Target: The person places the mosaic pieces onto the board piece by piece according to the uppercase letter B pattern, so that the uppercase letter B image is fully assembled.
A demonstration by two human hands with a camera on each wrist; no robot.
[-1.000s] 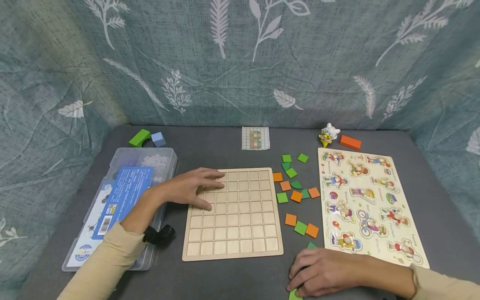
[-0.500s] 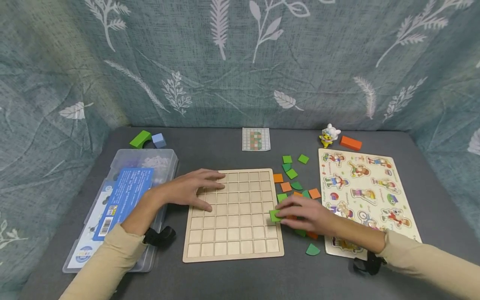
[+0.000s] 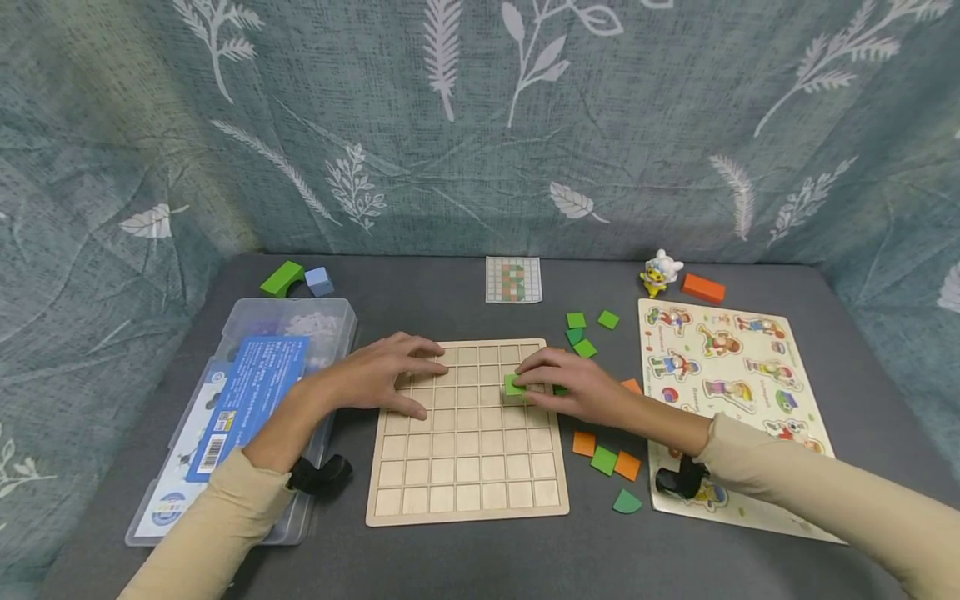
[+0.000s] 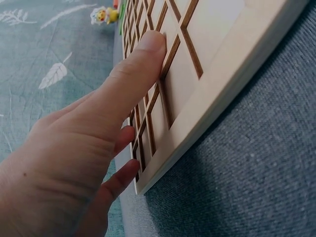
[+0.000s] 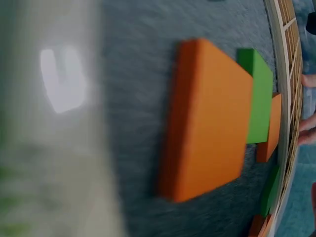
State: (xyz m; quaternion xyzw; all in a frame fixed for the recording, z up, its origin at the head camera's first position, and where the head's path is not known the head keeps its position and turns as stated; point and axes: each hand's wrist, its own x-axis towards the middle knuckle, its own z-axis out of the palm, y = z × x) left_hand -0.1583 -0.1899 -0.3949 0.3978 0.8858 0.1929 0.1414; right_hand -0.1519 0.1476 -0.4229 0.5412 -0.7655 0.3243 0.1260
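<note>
Right hand (image 3: pixel 581 392) pinches a green square tile (image 3: pixel 514 385) over the upper right cells of the wooden grid board (image 3: pixel 467 467). Left hand (image 3: pixel 382 377), fingers spread flat, presses the board's left edge. Judgement: square the tile to its cell, lower level, keep the board braced.

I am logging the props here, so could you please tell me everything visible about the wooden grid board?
The wooden grid board is a pale, flat square of light wood, cut into rows of shallow square cells. It lies flat on the grey table. The left hand rests on its upper left part with straight fingers; the right hand pinches a green tile over a cell near its upper right.
</note>
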